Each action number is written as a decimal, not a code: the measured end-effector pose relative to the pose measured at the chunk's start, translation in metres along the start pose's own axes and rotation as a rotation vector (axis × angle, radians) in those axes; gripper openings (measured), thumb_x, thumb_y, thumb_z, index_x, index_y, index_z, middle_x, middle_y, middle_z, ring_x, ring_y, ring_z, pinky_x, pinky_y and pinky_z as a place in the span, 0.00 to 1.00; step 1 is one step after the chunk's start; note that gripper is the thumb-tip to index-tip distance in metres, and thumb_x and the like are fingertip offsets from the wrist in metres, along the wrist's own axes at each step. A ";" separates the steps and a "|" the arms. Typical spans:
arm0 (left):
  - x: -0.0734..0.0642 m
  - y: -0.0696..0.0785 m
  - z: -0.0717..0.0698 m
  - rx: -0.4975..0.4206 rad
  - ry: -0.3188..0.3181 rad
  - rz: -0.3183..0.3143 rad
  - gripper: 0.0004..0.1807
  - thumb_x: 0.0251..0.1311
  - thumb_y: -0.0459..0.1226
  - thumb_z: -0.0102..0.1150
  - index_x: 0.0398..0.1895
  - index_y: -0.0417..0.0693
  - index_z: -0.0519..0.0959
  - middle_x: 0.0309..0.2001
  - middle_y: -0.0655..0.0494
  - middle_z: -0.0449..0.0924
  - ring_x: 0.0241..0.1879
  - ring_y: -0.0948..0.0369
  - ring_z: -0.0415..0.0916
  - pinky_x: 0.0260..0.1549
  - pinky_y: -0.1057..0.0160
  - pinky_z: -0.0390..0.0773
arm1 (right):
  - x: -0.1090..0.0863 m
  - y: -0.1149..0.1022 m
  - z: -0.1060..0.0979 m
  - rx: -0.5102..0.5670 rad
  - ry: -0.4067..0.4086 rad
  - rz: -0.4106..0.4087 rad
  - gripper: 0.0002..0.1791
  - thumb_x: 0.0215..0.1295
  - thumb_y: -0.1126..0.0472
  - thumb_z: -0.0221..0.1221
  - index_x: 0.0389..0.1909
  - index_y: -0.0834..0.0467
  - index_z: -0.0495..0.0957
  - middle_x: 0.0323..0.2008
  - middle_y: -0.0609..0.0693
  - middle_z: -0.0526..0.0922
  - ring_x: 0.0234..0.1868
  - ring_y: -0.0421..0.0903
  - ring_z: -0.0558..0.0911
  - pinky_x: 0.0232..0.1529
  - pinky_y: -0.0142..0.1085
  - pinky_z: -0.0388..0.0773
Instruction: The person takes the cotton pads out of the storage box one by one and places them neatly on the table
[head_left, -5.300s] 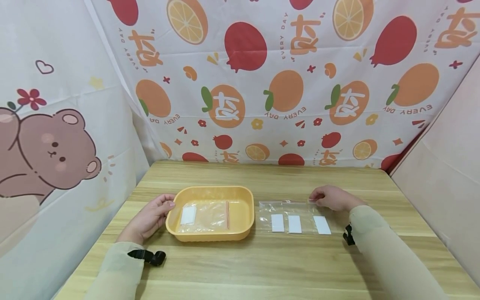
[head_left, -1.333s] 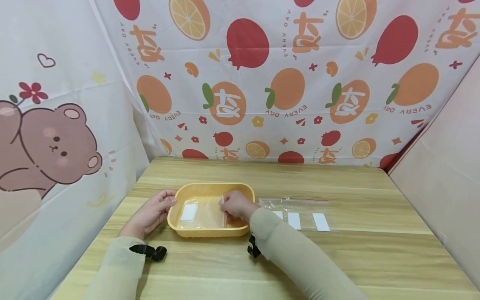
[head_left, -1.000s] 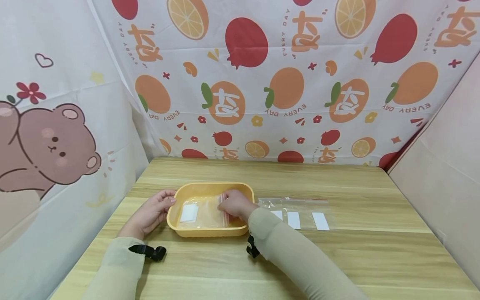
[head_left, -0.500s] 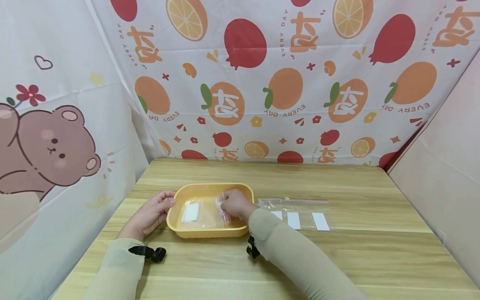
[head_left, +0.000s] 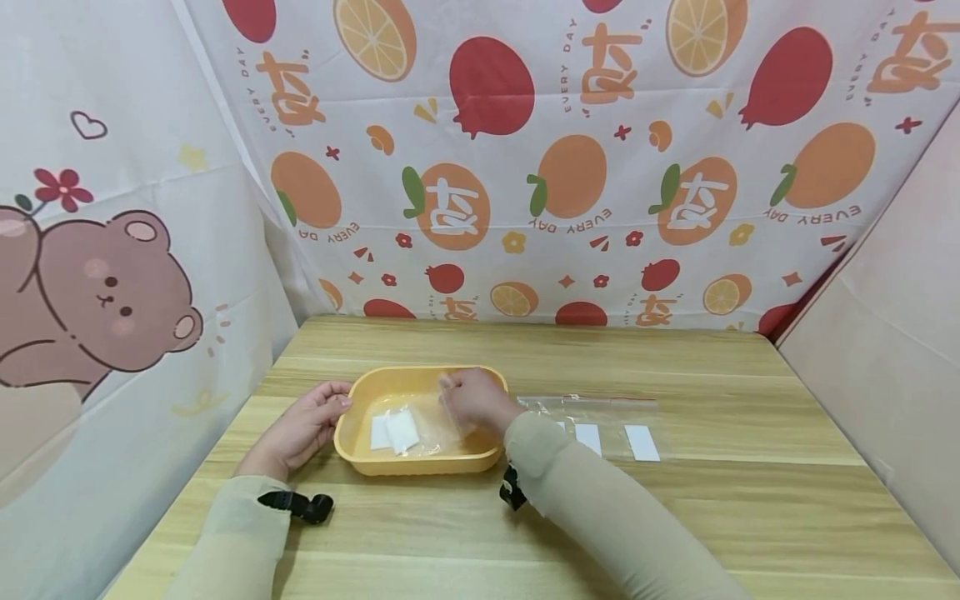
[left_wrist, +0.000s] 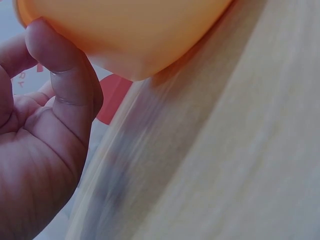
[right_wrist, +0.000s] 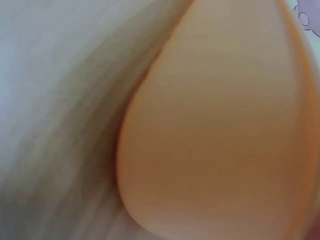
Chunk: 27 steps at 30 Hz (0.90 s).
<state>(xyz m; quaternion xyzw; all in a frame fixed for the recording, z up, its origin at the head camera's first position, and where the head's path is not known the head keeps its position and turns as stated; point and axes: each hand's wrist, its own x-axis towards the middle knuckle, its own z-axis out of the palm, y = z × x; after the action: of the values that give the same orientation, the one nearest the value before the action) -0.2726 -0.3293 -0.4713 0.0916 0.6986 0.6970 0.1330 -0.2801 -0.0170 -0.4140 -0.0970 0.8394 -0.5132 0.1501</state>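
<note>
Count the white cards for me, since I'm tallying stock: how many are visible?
4. Two lie overlapping in the yellow tray, at and; two sit in bags on the table, at and. The right forearm may hide another.

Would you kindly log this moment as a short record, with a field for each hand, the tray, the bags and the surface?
left hand: holds the left rim of the yellow tray, thumb on its edge
right hand: inside the tray, pinches the clear zip bag and lifts its end
yellow tray: on the wooden table, holding that bag with white slips in it
second clear zip bag: flat on the table right of the tray, white slips inside
backdrop: fruit-print cloth
</note>
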 end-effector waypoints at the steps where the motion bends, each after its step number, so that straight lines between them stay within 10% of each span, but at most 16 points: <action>1: 0.000 0.000 0.000 0.000 0.000 0.000 0.17 0.77 0.34 0.49 0.60 0.34 0.62 0.42 0.51 0.77 0.35 0.62 0.78 0.32 0.64 0.84 | -0.001 -0.002 -0.003 -0.029 0.004 -0.004 0.10 0.74 0.65 0.56 0.35 0.64 0.82 0.26 0.50 0.80 0.21 0.41 0.74 0.19 0.31 0.71; 5: 0.000 0.000 0.001 0.003 0.002 0.001 0.17 0.77 0.34 0.49 0.61 0.33 0.62 0.43 0.50 0.76 0.35 0.62 0.78 0.32 0.64 0.84 | -0.001 -0.005 -0.014 -0.037 0.003 -0.015 0.10 0.75 0.65 0.54 0.42 0.66 0.82 0.30 0.53 0.81 0.20 0.41 0.72 0.19 0.31 0.71; 11: 0.000 0.001 0.001 0.008 0.003 0.003 0.17 0.77 0.35 0.49 0.60 0.35 0.62 0.43 0.52 0.77 0.36 0.62 0.78 0.33 0.63 0.84 | -0.003 -0.004 -0.028 0.150 -0.053 0.036 0.18 0.77 0.64 0.51 0.63 0.63 0.76 0.51 0.58 0.85 0.47 0.53 0.85 0.45 0.45 0.84; 27: -0.005 0.006 0.003 0.007 0.004 0.005 0.19 0.78 0.34 0.48 0.62 0.30 0.60 0.43 0.48 0.77 0.36 0.61 0.78 0.32 0.63 0.84 | -0.012 -0.009 -0.081 0.254 -0.167 0.054 0.21 0.78 0.67 0.45 0.68 0.63 0.72 0.54 0.60 0.83 0.47 0.53 0.86 0.43 0.41 0.85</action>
<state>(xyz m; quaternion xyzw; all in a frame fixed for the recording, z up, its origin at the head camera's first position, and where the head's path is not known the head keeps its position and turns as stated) -0.2667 -0.3276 -0.4654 0.0923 0.7010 0.6952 0.1295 -0.2973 0.0504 -0.3697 -0.0970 0.7546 -0.6013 0.2444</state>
